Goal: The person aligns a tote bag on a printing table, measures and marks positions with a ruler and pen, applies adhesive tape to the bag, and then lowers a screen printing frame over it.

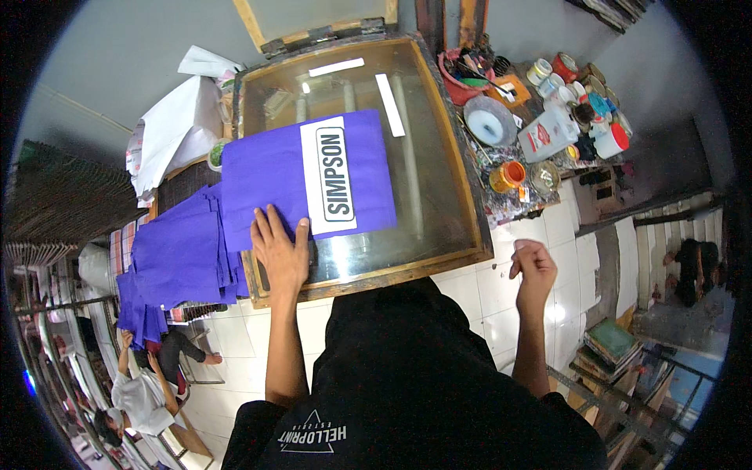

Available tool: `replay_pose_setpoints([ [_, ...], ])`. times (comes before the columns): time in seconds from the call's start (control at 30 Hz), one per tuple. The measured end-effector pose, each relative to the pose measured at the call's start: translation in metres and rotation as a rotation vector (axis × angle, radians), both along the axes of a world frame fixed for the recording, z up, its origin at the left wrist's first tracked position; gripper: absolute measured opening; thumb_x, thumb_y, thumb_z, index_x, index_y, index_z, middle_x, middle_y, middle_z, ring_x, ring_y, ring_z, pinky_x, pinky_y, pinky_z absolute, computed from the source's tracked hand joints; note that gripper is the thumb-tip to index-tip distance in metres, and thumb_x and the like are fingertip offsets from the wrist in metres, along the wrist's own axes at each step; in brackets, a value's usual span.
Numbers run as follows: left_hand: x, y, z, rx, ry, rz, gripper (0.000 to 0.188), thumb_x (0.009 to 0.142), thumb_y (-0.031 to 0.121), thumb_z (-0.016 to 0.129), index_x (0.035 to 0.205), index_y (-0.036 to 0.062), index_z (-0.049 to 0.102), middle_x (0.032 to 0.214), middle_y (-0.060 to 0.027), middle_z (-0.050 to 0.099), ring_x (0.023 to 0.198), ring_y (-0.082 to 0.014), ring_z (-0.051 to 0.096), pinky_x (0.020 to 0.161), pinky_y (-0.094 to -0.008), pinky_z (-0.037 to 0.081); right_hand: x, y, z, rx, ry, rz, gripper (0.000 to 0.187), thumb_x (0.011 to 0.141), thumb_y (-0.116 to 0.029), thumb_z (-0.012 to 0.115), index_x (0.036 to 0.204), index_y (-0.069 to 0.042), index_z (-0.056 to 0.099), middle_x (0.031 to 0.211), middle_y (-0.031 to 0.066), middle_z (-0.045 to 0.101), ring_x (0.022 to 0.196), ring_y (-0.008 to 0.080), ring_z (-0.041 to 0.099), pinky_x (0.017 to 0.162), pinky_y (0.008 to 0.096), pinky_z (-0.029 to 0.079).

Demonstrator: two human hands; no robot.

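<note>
A purple cloth-like piece [258, 172] lies on the glass-topped table [439, 227]. A white panel [312, 172] with black lettering in a rounded outline crosses its right half. My left hand [280, 254] rests flat on the piece's near edge, fingers spread, holding nothing. Off the table's right corner, my right hand [534, 270] hangs in the air above the floor. Its fingers are curled in, and I see nothing in them. Two white strips [389, 105] lie on the glass beyond the piece.
A stack of purple pieces [176, 251] sits left of the table. On the right, a cluttered bench holds an orange-rimmed jar [507, 176], a white jug [548, 135] and several paint pots. White paper [180, 117] is piled at far left. Another person [145, 395] sits at lower left.
</note>
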State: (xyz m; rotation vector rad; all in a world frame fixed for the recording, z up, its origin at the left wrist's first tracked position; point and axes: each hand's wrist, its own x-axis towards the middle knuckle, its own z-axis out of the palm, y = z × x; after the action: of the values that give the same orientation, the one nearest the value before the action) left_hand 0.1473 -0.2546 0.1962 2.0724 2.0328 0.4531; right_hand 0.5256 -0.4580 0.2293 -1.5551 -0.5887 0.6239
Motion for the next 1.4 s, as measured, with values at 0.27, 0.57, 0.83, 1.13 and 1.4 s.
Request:
replay_pose_setpoints([
  [0.27, -0.061, 0.077, 0.011, -0.033, 0.074, -0.386, 0.074, 0.095, 0.045, 0.063, 0.157, 0.0104, 0.042, 0.17, -0.0173, 0.024, 0.158, -0.0406, 0.015, 0.127, -0.0547, 0.008, -0.036, 0.143, 0.008, 0.064, -0.371, 0.491, 0.044, 0.097, -0.012, 0.071, 0.138, -0.005, 0.058, 0.133, 0.0216, 0.064, 0.109, 0.0257, 0.07, 0.089, 0.0349, 0.058],
  [0.57, -0.092, 0.107, 0.023, -0.203, -0.001, -0.612, 0.075, 0.085, 0.035, 0.075, 0.155, 0.0317, 0.048, 0.173, -0.0105, 0.018, 0.161, -0.0342, 0.007, 0.128, -0.0576, 0.002, -0.11, 0.178, -0.026, -0.216, -0.954, 0.73, 0.082, 0.089, -0.024, 0.075, 0.153, 0.006, 0.034, 0.144, 0.0248, 0.054, 0.133, 0.0424, 0.049, 0.117, 0.0513, 0.031],
  [0.83, -0.075, 0.159, 0.025, -0.187, -0.146, -0.746, 0.065, 0.078, 0.013, 0.065, 0.143, 0.0213, 0.062, 0.168, -0.0127, 0.031, 0.159, -0.0338, 0.016, 0.128, -0.0588, 0.003, -0.13, 0.15, -0.014, -0.32, -0.843, 0.715, 0.084, 0.087, -0.022, 0.079, 0.153, 0.006, 0.035, 0.124, 0.0208, 0.062, 0.114, 0.0344, 0.057, 0.103, 0.0488, 0.044],
  [1.13, -0.064, 0.097, 0.027, 0.035, -0.386, -0.438, 0.05, 0.091, 0.01, 0.062, 0.141, 0.0053, 0.059, 0.158, -0.0206, 0.045, 0.153, -0.0376, 0.032, 0.128, -0.0548, 0.013, -0.126, 0.153, -0.016, -0.251, -0.575, 0.736, 0.075, 0.092, -0.02, 0.073, 0.153, 0.003, 0.036, 0.126, 0.0206, 0.064, 0.117, 0.038, 0.058, 0.106, 0.0524, 0.041],
  [1.4, -0.074, -0.011, 0.025, 0.028, -0.271, -0.177, 0.054, 0.096, 0.017, 0.063, 0.147, 0.0019, 0.051, 0.16, -0.0206, 0.042, 0.153, -0.0363, 0.032, 0.127, -0.0515, 0.016, -0.122, 0.167, -0.021, -0.053, -0.748, 0.822, 0.067, 0.096, -0.014, 0.066, 0.153, 0.001, 0.035, 0.137, 0.0196, 0.061, 0.13, 0.0402, 0.051, 0.113, 0.053, 0.037],
])
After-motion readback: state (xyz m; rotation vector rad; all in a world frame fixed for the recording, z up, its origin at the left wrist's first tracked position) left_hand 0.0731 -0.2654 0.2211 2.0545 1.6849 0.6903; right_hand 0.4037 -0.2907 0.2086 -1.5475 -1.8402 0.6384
